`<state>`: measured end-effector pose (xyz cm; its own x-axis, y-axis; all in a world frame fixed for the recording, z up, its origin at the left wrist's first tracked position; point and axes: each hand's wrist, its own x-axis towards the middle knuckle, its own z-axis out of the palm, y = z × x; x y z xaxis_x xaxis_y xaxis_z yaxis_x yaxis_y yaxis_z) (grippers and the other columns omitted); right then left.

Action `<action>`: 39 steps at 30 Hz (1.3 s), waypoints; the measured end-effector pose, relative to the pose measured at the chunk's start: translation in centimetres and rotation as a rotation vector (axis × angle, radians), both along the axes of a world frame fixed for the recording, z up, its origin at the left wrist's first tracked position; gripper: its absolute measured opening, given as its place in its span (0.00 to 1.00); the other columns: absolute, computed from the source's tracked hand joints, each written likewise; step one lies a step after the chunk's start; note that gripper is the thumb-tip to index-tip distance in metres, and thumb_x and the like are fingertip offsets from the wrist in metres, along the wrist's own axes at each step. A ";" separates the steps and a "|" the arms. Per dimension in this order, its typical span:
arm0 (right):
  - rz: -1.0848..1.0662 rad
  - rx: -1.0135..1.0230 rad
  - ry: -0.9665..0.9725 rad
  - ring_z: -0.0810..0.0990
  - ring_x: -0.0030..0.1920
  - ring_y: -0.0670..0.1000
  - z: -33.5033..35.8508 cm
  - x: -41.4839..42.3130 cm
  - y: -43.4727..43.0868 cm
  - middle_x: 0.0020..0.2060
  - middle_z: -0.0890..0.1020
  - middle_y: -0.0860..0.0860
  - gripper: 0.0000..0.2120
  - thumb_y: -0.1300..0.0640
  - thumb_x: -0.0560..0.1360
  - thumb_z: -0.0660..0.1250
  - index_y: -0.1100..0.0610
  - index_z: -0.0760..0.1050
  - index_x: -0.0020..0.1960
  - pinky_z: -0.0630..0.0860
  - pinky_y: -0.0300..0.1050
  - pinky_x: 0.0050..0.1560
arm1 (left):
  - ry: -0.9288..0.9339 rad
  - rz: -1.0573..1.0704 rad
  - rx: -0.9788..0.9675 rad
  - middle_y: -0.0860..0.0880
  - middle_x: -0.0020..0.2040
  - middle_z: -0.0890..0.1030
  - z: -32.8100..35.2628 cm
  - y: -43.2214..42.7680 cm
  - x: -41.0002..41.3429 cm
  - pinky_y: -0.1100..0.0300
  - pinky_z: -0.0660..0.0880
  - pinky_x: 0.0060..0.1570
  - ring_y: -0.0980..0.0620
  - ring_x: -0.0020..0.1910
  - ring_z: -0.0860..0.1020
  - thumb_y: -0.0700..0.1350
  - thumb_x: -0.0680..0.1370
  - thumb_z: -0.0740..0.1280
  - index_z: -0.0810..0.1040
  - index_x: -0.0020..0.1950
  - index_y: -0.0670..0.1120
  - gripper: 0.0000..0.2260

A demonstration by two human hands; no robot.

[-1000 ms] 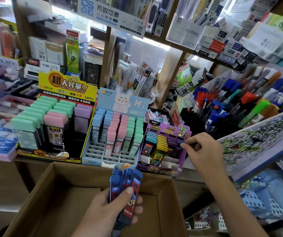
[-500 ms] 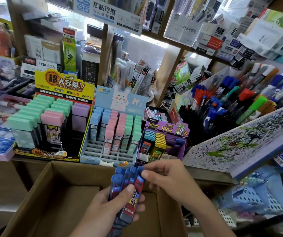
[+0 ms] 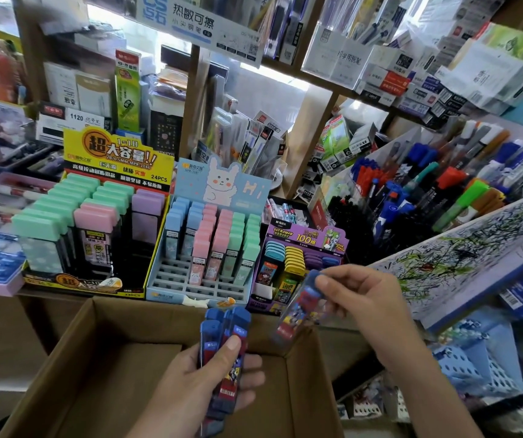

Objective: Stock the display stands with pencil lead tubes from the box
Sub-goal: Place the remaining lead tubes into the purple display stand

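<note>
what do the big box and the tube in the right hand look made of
The box: brown cardboard, matte, with folded flaps and raw edges. The tube in the right hand: probably plastic, glossy, partly see-through body with printed label and opaque blue cap.

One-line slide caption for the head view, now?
Left hand grips a stack of blue lead tubes over the cardboard box; right hand pinches one tube near the purple stand.
</note>
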<state>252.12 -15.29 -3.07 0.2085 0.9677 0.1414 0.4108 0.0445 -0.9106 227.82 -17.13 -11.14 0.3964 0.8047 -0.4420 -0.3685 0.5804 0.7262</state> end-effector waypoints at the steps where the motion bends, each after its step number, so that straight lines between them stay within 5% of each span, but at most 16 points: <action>1: -0.038 0.048 -0.042 0.80 0.29 0.48 0.4 0.7 0.2 0.32 0.86 0.53 0.04 0.60 0.73 0.76 0.51 0.87 0.44 0.75 0.37 0.29 | 0.007 -0.001 -0.001 0.38 0.48 0.87 0.0 0.0 0.0 0.53 0.84 0.35 0.40 0.45 0.87 0.50 0.66 0.73 0.82 0.56 0.41 0.21; 13: -0.193 0.233 -0.325 0.85 0.34 0.50 1.1 5.0 2.9 0.35 0.86 0.47 0.12 0.65 0.75 0.75 0.47 0.84 0.45 0.84 0.39 0.37 | 0.053 -0.072 -0.058 0.37 0.48 0.87 -0.1 0.3 -0.4 0.53 0.84 0.33 0.40 0.45 0.87 0.32 0.79 0.67 0.79 0.60 0.38 0.11; 16: -0.188 0.240 -0.415 0.86 0.36 0.45 0.5 5.1 3.5 0.34 0.86 0.43 0.14 0.65 0.75 0.75 0.45 0.83 0.46 0.84 0.39 0.40 | 0.050 -0.063 -0.057 0.37 0.48 0.87 0.0 0.3 -0.4 0.53 0.84 0.34 0.40 0.45 0.87 0.32 0.79 0.67 0.79 0.61 0.38 0.11; 20: -0.191 0.248 -0.643 0.84 0.38 0.43 -0.3 5.2 4.0 0.39 0.85 0.44 0.08 0.62 0.75 0.76 0.54 0.86 0.52 0.83 0.41 0.42 | 0.046 -0.051 -0.059 0.38 0.48 0.87 0.1 0.2 -0.3 0.52 0.84 0.35 0.40 0.46 0.87 0.33 0.79 0.67 0.79 0.61 0.38 0.11; 25: -0.162 0.275 -0.893 0.79 0.39 0.48 -1.0 4.8 4.6 0.42 0.82 0.50 0.06 0.63 0.73 0.77 0.61 0.87 0.50 0.74 0.34 0.41 | 0.028 -0.047 -0.078 0.37 0.49 0.87 -0.1 0.2 -0.3 0.50 0.85 0.37 0.39 0.46 0.87 0.33 0.78 0.68 0.79 0.61 0.38 0.12; 29: -0.161 0.238 -0.946 0.79 0.40 0.50 -1.6 4.2 4.6 0.41 0.80 0.50 0.04 0.62 0.74 0.77 0.62 0.86 0.48 0.79 0.49 0.42 | 0.018 -0.046 -0.081 0.37 0.49 0.87 -0.3 0.2 -0.3 0.50 0.85 0.38 0.39 0.47 0.87 0.34 0.78 0.68 0.79 0.62 0.38 0.12; 39: -0.245 0.184 -0.960 0.75 0.39 0.47 -1.7 3.7 4.3 0.41 0.78 0.48 0.05 0.59 0.75 0.76 0.60 0.85 0.49 0.75 0.43 0.41 | -0.056 -0.053 -0.070 0.37 0.52 0.87 -0.6 0.1 -0.3 0.46 0.84 0.44 0.39 0.51 0.86 0.40 0.69 0.74 0.79 0.63 0.39 0.22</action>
<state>255.82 -10.97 -4.72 0.1186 0.8596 0.4970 0.9837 -0.0334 -0.1769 227.55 -17.05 -11.72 0.4637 0.7499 -0.4719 -0.3748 0.6486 0.6624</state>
